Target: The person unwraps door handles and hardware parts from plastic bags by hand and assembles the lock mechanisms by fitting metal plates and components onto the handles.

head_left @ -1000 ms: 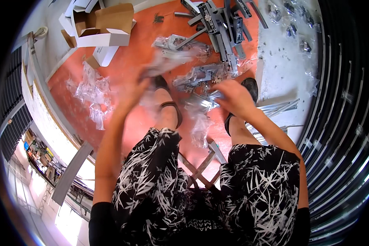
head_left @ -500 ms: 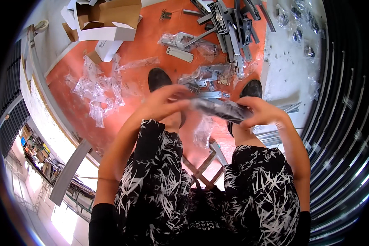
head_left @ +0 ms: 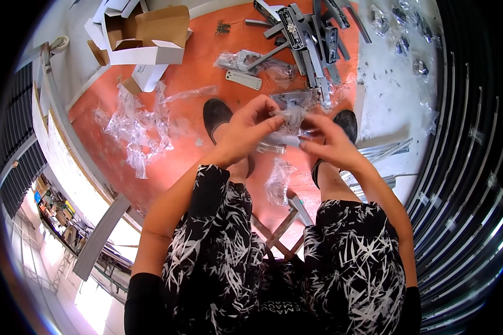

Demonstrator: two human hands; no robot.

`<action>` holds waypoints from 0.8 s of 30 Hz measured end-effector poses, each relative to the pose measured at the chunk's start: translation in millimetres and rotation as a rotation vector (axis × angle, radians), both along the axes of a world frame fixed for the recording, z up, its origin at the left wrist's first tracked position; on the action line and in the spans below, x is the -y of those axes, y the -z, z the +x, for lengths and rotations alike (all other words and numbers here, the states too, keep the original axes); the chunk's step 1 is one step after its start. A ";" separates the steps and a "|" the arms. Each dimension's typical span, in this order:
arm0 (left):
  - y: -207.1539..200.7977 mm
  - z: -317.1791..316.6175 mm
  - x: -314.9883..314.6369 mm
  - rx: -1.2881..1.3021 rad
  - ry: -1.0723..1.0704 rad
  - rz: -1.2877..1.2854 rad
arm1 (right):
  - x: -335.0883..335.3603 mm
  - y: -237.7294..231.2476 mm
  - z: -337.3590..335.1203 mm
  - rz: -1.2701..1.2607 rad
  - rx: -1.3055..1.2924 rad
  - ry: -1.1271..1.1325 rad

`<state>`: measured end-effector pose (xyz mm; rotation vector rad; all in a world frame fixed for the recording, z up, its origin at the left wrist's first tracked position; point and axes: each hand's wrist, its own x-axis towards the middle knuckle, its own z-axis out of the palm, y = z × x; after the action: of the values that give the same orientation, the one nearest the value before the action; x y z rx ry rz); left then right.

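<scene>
Between my hands, just past my knees, is a clear plastic bag; what lies inside it is hard to make out. My left hand pinches the bag's left side between thumb and fingers. My right hand has its curled fingers and thumb on the right side of the bag, partly blurred. Below and behind the hands, on the orange floor sheet, small metal parts lie partly covered by the fingers. A crumpled clear wrapper rests nearer to me.
Grey metal arms are heaped at the far right, beside a long grey plate. An opened white carton stands far left, with crumpled plastic nearer. Bagged parts and dark long profiles line the right.
The long dark plastic-wrapped piece stretched between my hands no longer shows that way. My hands have come closer together, and my right hand has moved left; clear plastic is now between them.
</scene>
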<state>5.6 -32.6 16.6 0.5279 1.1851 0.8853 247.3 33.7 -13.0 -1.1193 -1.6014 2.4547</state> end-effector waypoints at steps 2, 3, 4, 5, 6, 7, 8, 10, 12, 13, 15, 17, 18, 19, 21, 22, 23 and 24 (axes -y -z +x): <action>2.9 -3.4 3.7 -0.090 0.029 0.016 | -12.9 -30.9 -21.3 0.368 -0.016 0.139; 3.2 0.7 -1.0 -0.152 0.072 0.056 | -19.9 -40.5 -21.7 0.377 -0.003 0.141; 0.4 2.7 -5.6 -0.165 0.082 0.060 | -25.6 -44.7 -24.1 0.534 0.018 0.099; 0.3 5.4 -7.5 -0.163 0.086 0.064 | -29.4 -45.6 -26.3 0.690 0.038 0.055; 0.4 8.1 -8.6 -0.186 0.113 0.083 | -29.5 -41.6 -27.9 0.789 0.026 0.101; 0.6 7.0 -7.6 -0.215 0.138 0.098 | -30.0 -40.2 -29.0 0.786 0.021 0.105; 1.8 4.4 -6.4 -0.221 0.140 0.095 | -30.6 -39.0 -29.4 0.756 0.018 0.149; 4.8 1.5 -5.5 -0.239 0.127 0.129 | -31.6 -41.1 -29.8 0.720 0.021 0.201; 2.6 2.5 -8.0 -0.247 0.131 0.118 | -30.2 -44.0 -28.4 0.609 0.031 0.224; 1.3 1.8 -8.6 -0.264 0.135 0.104 | -28.9 -43.1 -28.9 0.494 0.031 0.250; -2.8 10.2 -13.7 -0.285 0.095 0.170 | -26.8 -37.5 -27.4 0.403 0.019 0.278; -5.6 13.8 -19.7 -0.293 0.056 0.247 | -26.5 -37.4 -24.2 0.325 0.018 0.308; -6.0 13.5 -22.5 -0.311 0.127 0.296 | -25.8 -39.0 -22.7 0.384 0.015 0.250; -6.6 10.9 -21.9 -0.342 0.195 0.337 | -24.5 -38.0 -24.7 0.434 -0.001 0.187; -10.2 9.5 -19.9 -0.346 0.207 0.317 | -29.0 -41.0 -27.2 0.592 0.003 0.105; -11.1 9.7 -18.7 -0.338 0.223 0.301 | -34.0 -44.4 -26.9 0.737 0.045 -0.048; -8.7 9.7 -16.1 -0.340 0.221 0.299 | -38.2 -46.9 -27.5 0.879 0.086 -0.204; -3.7 9.7 -12.0 -0.204 0.209 0.264 | -41.4 -48.3 -29.2 0.877 0.083 -0.206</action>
<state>15.3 -20.6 20.3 0.9579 1.1763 0.8256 218.1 75.1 35.3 -0.9125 -2.5083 1.4381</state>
